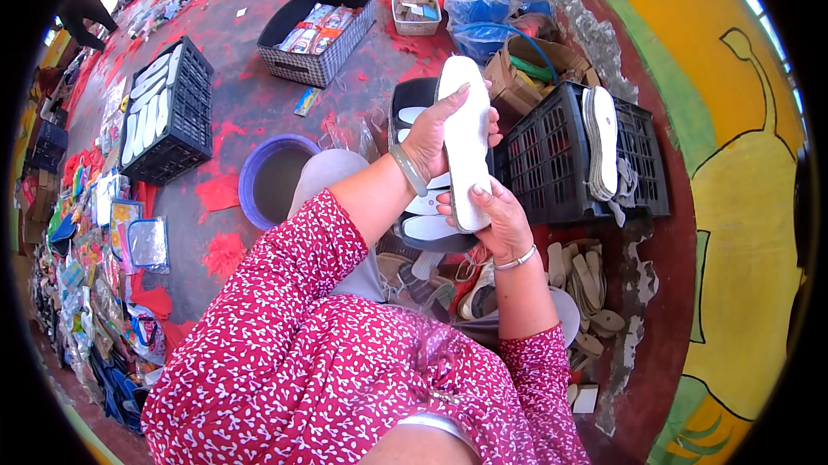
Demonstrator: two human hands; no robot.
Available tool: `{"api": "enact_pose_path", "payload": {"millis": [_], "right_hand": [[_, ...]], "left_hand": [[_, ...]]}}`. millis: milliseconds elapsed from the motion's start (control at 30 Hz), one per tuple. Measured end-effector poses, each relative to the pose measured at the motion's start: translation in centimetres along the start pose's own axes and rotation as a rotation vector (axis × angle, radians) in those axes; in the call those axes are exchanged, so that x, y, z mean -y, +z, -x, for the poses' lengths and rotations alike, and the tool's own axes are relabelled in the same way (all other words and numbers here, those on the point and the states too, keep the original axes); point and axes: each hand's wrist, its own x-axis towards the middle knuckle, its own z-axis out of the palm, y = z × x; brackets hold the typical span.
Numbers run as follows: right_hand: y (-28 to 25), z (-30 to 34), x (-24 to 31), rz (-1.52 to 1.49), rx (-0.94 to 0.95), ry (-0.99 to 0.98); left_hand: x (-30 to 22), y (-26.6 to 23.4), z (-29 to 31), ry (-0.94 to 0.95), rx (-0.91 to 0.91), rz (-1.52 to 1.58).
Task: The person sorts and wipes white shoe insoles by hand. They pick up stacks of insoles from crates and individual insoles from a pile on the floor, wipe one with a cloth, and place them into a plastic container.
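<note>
A white insole [468, 133] with a greyish edge is held upright in front of me; whether it is one piece or a stack I cannot tell. My left hand [434, 130] grips its upper half, thumb across the white face. Lower down, my right hand [502, 225] closes round the other end, with its thumb on the face. Behind and below both hands, a black bin [448, 242] holds several white insoles [424, 228]. On the right, a bundle of insoles [601, 144] stands at the rim of a black crate [542, 147].
A purple-rimmed bucket [247, 182] stands by my left knee. Farther left sits a black crate [185, 150] of insoles. Ahead are a checked box [297, 65] and a white basket [416, 27]. Loose insoles [586, 279] lie beside the right wall [742, 206]. Bagged goods [95, 310] line the left.
</note>
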Motion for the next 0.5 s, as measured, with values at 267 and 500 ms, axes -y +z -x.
{"api": "enact_pose_path", "payload": {"millis": [267,500], "right_hand": [[0.2,-0.2,-0.2,-0.007,-0.051,-0.104],[-0.6,0.2,0.5,0.081,-0.151,-0.199]], "left_hand": [[-0.1,0.7,0.4,-0.031,0.139,-0.108],[1.2,1.5,0.9,-0.036,0.221,-0.352]]}}
